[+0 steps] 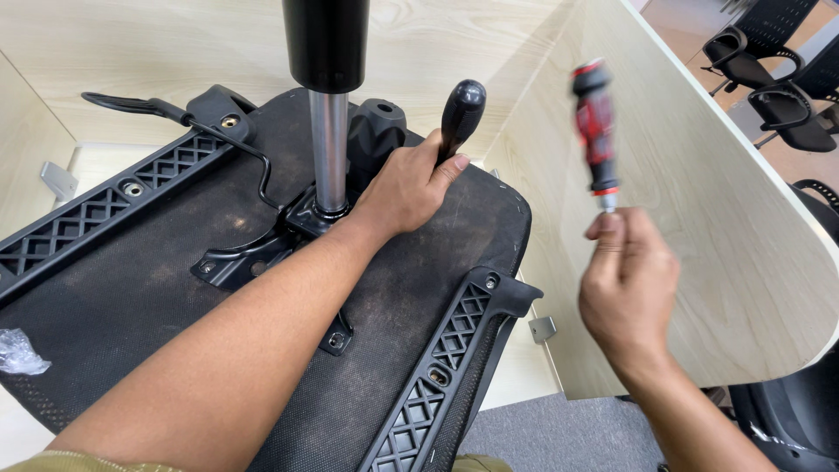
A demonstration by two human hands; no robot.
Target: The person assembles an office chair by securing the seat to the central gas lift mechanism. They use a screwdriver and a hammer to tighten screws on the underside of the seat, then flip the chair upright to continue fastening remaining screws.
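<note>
Left hand (404, 188) wrapped tight round black lever handle (461, 114) on upturned chair seat (175, 288); right hand (627, 284) pinches red-black screwdriver (596, 131) by shaft, handle up; light, rigid, looks grippy.

The lever (459, 118) is black, with a rounded glossy knob at its top, and stands tilted upward from the underside of an upturned chair seat (157, 288), just beside the shiny metal post (329, 149). The seat is dark, dusty fabric lying flat on the table, bottom up. The screwdriver (596, 131) has a red and black handle that points up and slightly left, its short metal shaft at the lower end, well apart from the seat.
</note>
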